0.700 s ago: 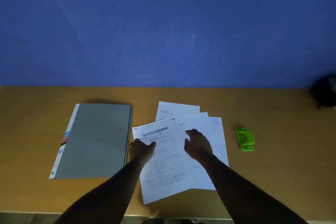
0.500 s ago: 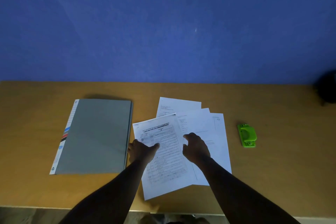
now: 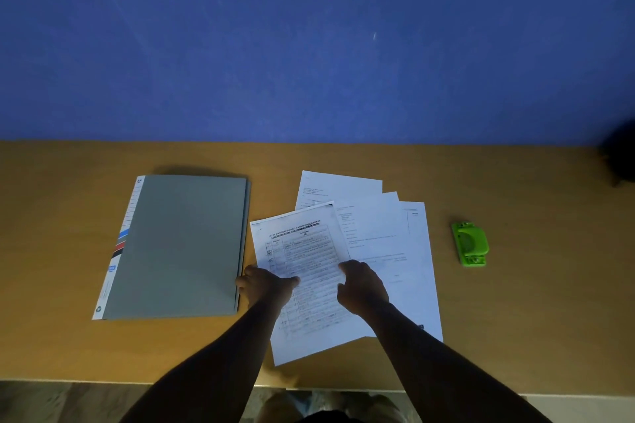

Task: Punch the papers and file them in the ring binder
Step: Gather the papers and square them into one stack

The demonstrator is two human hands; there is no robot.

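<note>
Several printed papers (image 3: 381, 233) lie fanned out on the wooden table (image 3: 68, 347). The top sheet (image 3: 302, 247), which carries a printed table, lies slightly askew on them. My left hand (image 3: 266, 285) grips the sheet's left edge with the thumb on top. My right hand (image 3: 362, 285) curls over its right edge, thumb and fingers pinched on it. A closed grey ring binder (image 3: 178, 247) lies flat to the left of the papers, its side almost touching my left hand. A green hole punch (image 3: 470, 244) sits to the right of the papers, apart from both hands.
A blue wall (image 3: 309, 45) rises directly behind the table. A dark object (image 3: 622, 158) sits at the far right edge of the table. The table's near edge (image 3: 103, 379) runs just below my forearms.
Both hands have slid toward me along the side edges of the top sheet. The papers, the binder and the punch have stayed where they were.
</note>
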